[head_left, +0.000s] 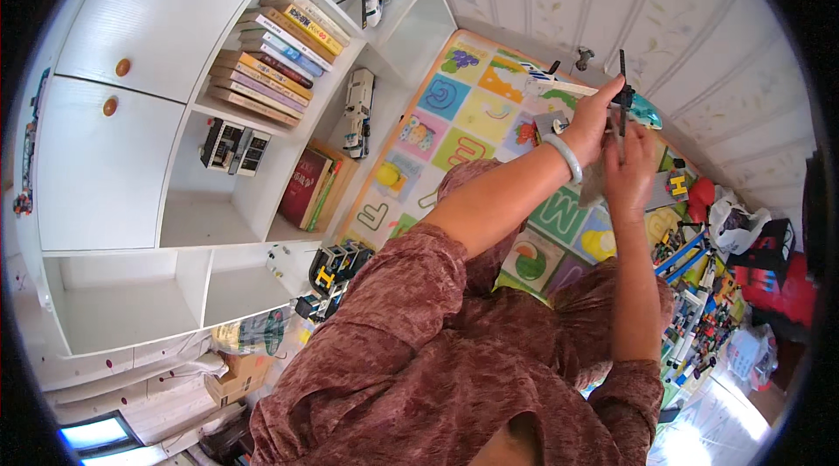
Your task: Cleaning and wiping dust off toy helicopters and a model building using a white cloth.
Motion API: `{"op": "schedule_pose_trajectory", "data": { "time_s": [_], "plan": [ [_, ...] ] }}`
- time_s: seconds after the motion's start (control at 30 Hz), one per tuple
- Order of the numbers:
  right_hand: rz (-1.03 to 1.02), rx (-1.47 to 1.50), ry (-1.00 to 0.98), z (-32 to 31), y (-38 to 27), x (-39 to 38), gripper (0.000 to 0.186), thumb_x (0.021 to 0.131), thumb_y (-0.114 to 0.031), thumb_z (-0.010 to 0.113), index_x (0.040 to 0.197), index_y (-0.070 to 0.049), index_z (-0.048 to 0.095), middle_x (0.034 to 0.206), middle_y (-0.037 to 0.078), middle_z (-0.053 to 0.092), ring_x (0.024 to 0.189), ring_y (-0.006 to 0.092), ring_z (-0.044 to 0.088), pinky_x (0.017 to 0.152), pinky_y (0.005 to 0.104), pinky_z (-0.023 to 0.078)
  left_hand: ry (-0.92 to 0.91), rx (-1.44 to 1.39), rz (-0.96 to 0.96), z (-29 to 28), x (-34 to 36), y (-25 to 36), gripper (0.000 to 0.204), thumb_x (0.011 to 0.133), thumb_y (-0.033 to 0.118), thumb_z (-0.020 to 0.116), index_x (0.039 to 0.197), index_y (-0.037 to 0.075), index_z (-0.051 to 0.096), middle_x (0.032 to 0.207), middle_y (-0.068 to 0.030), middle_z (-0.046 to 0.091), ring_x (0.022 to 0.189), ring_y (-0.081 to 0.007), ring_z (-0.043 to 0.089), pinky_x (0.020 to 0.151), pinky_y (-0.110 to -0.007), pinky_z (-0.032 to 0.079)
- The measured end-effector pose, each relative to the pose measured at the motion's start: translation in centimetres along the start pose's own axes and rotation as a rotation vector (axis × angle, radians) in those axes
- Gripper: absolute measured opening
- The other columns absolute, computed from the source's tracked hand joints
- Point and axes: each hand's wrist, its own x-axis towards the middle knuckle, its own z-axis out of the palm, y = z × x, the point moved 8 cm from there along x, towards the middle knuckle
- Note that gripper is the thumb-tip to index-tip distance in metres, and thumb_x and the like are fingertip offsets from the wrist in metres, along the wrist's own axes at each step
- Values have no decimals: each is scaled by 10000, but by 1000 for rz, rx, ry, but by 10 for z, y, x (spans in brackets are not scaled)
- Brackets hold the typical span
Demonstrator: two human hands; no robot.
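Note:
A toy helicopter [553, 81] with a long white and blue tail, a black rotor and a teal nose is held up over the play mat. My left hand [594, 123], wearing a pale bangle, is closed around its middle beneath the rotor. My right hand [629, 173] is just below, its fingers curled in close to the lower rotor blade [622, 121] and somewhat blurred. Between the hands hangs a grey-brown, cloth-like piece [592, 182]. Whether my right fingers grip it or the blade is hidden.
A colourful play mat [463, 112] lies against the wall. On the left, a white shelf unit [185, 230] holds books [271, 59], another toy helicopter [372, 3] and brick-built vehicles [357, 112]. Loose building bricks [699, 317] and bags [734, 226] are heaped at the right.

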Motion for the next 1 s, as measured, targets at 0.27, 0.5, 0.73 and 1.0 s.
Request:
{"op": "schedule_pose_trajectory", "data": {
  "time_s": [0.27, 0.5, 0.73, 1.0],
  "plan": [
    [141, -6, 258, -43, 24, 18, 275, 864, -75, 634, 1137, -55, 669, 1066, 143, 640, 980, 283, 602, 878, 366, 466, 172, 65, 28, 1, -17, 16, 383, 850, 497, 635, 1038, 165, 603, 925, -17, 596, 827, -175, 591, 660, -323, 475],
    [97, -53, 166, -25, 17, 12, 314, 877, -106, 635, 1189, -67, 644, 1105, 156, 604, 1029, 307, 586, 886, 387, 463, 155, 110, 3, -1, -15, 4, 355, 864, 480, 624, 1035, 168, 608, 924, 0, 599, 737, -153, 582, 561, -309, 449],
    [-20, -43, 100, -19, -1, 13, 324, 863, -72, 636, 1187, -70, 648, 1095, 157, 600, 1008, 302, 585, 887, 386, 462, 131, 35, 6, -3, -8, 4, 317, 874, 479, 618, 927, 166, 603, 803, 0, 605, 726, -146, 565, 624, -328, 448],
    [83, -56, 168, -26, 17, 13, 336, 869, -68, 630, 1205, -67, 639, 1070, 156, 604, 1004, 291, 586, 890, 377, 460, 178, 102, 38, 4, -15, 6, 335, 872, 493, 613, 933, 164, 612, 834, -2, 620, 722, -138, 576, 628, -308, 442]
  ]
}}
